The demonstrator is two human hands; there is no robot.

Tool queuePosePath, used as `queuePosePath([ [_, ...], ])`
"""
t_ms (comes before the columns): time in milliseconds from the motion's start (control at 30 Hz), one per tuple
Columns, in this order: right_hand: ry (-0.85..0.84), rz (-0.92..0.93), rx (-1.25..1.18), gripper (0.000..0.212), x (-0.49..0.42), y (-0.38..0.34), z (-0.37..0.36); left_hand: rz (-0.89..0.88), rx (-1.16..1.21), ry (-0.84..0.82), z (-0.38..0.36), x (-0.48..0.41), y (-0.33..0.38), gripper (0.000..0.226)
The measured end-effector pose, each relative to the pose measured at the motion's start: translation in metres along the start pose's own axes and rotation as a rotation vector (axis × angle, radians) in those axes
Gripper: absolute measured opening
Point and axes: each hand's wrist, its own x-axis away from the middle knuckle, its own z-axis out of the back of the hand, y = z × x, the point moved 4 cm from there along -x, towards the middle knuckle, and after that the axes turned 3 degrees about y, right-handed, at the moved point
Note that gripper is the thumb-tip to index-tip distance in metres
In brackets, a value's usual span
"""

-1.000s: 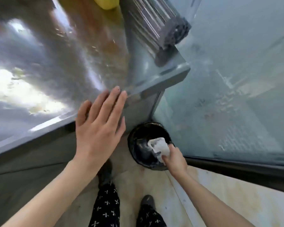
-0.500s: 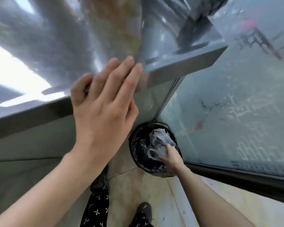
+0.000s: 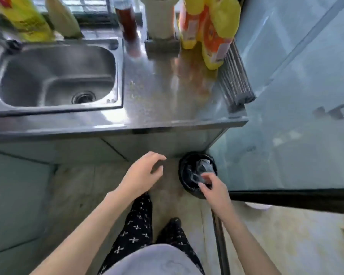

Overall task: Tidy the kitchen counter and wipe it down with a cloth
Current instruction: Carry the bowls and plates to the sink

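Your left hand [image 3: 141, 175] is off the counter [image 3: 167, 108] now, relaxed and empty; your right hand [image 3: 214, 187] meets crumpled plastic [image 3: 204, 167] over the bin [image 3: 182, 175], grip unclear.

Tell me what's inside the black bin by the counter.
Crumpled clear plastic sits in the bin, the right hand at it; whether it grips is unclear. Whatever lies beneath the plastic is hidden.

The left grip [image 3: 141, 175] has come off the worktop [image 3: 167, 108] edge and now hangs lower, in front of the cupboard [image 3: 147, 143], fingers loosely bent. The crumpled wrapper [image 3: 204, 167] now sits in the black bin [image 3: 185, 175], with the right grip [image 3: 214, 187] just touching it.
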Motion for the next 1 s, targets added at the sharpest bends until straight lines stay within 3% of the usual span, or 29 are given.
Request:
queuePosePath([
  [167,-0.062,0.019,-0.141,0.017,0.065,-0.066,-0.034,0.379,0.281,0.177,0.023,0.121,-0.051,0.022],
  [267,-0.233,0.113,-0.094,0.024,0.087,-0.114,-0.078,0.526,0.386,0.32,0.051,0.167,-0.078,0.025],
  [400,-0.47,0.348,0.06,0.018,0.085,-0.198,-0.149,0.614,0.43,0.486,0.095,0.19,-0.123,0.02],
  [633,-0.679,0.681,0.243,0.019,0.064,-0.34,-0.271,0.76,0.586,0.699,0.165,0.22,-0.232,0.02],
  [767,-0.739,0.62,0.309,0.016,0.049,-0.358,-0.31,0.837,0.59,0.721,0.201,0.225,-0.291,0.024],
  [1000,-0.714,0.487,0.419,0.045,0.0,-0.394,-0.341,0.923,0.607,0.883,0.283,0.21,-0.364,0.026],
])
